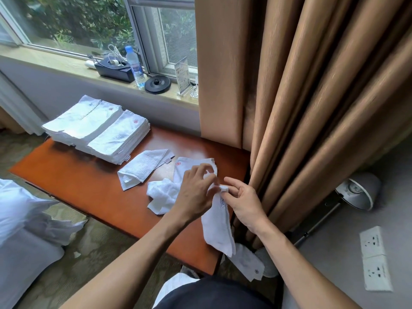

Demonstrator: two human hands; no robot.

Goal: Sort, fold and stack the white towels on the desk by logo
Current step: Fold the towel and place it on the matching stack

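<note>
I count two folded piles at the desk's [89, 181] far left, left stack [82, 121] and right stack [120, 137], touching. Loose pieces: one folded towel [142, 168] mid-desk, one flat towel [191, 163] with a red logo, one crumpled towel [161, 195] beside it, and one dropped towel [247, 262] past the near edge. My left hand [196, 195] and right hand [243, 201] both pinch the top corner of the held towel [217, 224], which hangs below them over the desk's right corner.
</note>
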